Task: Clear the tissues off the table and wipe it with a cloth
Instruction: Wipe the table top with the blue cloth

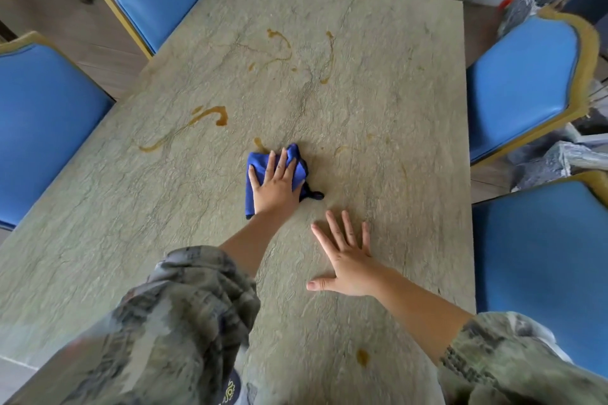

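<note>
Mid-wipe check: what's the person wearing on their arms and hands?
Loose grey-green camouflage fabric sleeves, left sleeve and right sleeve, bunched up above bare forearms. The left hand and right hand are bare: no gloves, rings or watch visible.

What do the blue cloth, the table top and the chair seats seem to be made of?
Blue cloth: soft, matte fabric, perhaps microfibre; it bunches in folds under the left hand. Table top: looks like stone or stone-print laminate, with grey veins and low sheen. Chair seats: smooth blue vinyl or leather, faintly glossy.
</note>
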The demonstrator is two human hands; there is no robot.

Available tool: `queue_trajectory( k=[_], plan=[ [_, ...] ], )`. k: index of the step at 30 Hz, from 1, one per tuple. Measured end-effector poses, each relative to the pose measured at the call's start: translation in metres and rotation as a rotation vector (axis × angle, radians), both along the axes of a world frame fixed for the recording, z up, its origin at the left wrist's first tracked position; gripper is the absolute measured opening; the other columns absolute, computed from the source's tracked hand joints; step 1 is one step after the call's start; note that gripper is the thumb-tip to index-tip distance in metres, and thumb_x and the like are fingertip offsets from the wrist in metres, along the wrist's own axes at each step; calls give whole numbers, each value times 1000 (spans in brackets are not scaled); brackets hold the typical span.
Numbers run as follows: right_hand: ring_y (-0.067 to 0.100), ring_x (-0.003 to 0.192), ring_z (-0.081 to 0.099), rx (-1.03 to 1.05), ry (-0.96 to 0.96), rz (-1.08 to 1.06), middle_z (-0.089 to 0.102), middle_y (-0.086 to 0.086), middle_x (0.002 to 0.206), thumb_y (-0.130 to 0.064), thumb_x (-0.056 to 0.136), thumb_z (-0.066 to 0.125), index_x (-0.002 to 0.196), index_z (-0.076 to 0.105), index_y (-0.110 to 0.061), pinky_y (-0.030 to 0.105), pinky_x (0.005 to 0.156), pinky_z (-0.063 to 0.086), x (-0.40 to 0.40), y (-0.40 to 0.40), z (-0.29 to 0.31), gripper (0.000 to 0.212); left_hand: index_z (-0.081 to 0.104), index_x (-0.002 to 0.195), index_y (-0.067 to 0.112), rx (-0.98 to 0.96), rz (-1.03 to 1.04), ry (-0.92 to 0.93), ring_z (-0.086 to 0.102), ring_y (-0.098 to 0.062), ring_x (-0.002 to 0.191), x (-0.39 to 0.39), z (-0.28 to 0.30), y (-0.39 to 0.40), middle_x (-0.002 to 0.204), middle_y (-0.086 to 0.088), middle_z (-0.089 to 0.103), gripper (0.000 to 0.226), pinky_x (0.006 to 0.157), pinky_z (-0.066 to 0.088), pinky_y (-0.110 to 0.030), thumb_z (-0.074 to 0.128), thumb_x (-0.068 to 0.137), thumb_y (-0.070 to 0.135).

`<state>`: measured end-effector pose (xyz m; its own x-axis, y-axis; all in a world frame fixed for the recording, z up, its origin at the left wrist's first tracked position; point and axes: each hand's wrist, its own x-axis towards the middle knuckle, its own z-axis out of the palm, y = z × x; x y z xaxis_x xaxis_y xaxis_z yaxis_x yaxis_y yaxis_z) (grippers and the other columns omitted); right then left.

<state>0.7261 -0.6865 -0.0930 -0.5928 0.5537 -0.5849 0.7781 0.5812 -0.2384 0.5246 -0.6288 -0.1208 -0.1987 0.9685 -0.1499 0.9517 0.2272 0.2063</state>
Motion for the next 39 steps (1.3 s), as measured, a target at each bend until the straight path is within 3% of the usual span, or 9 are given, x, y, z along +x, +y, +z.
queue_trajectory(
  k=[3,7,11,16,22,27,29,33,39],
  plan=[
    [25,123,-53,5,11,-2,-53,-2,139,-87,68,37,140,-33,-35,62,104,-24,-1,1,-1,113,12,151,31,16,-121,19,-7,-11,147,-4,-3,-19,160,11,2,57,115,-5,-55,22,98,51],
    [25,121,-55,-11,-8,5,-55,-2,137,-87,69,38,139,-34,-35,63,103,-25,0,2,-2,113,30,146,31,125,-352,41,9,-5,145,-50,-10,-53,156,13,22,59,118,6,-49,19,93,55],
    [25,120,-56,-33,-26,15,-57,-2,135,-86,70,39,137,-37,-35,62,102,-28,0,3,-1,113,27,148,29,108,-120,50,8,-9,146,-91,-11,-30,158,10,19,56,118,3,-51,24,96,51],
    [25,120,-56,-40,-30,20,-57,-2,135,-86,71,39,138,-37,-35,62,102,-27,-2,3,2,113,14,151,28,-13,177,27,-4,-12,147,-60,-1,0,160,9,2,57,113,-6,-58,23,99,49],
    [25,121,-55,-23,-52,6,-56,-2,136,-86,70,40,138,-36,-34,62,103,-27,-4,-2,2,114,12,151,28,-1,-178,56,-5,-11,147,-1,-5,-56,160,10,5,66,115,-1,-59,7,91,54],
    [25,119,-57,-31,-79,8,-57,-1,134,-85,71,41,136,-38,-33,62,102,-28,-3,0,4,115,30,147,29,83,-301,87,13,-9,145,-6,-13,-97,156,12,23,59,116,12,-54,22,92,51],
    [24,118,-57,-47,-61,10,-58,-3,133,-84,71,43,138,-37,-35,62,101,-28,-3,0,6,115,28,148,31,93,-239,84,9,-8,145,-32,-14,-90,156,12,21,60,117,7,-51,19,92,52],
    [22,118,-58,-62,-33,3,-58,-6,133,-84,70,45,137,-36,-37,62,101,-28,-3,0,5,115,24,149,30,66,121,46,4,-11,147,-76,-12,-75,159,10,14,55,116,-2,-52,28,98,49],
    [23,116,-59,-58,-45,11,-60,-4,131,-85,70,44,137,-37,-36,63,101,-27,-2,0,7,116,13,151,28,17,277,-16,-5,-13,147,-25,0,-89,160,8,2,58,115,-6,-57,22,98,50]
  ],
)
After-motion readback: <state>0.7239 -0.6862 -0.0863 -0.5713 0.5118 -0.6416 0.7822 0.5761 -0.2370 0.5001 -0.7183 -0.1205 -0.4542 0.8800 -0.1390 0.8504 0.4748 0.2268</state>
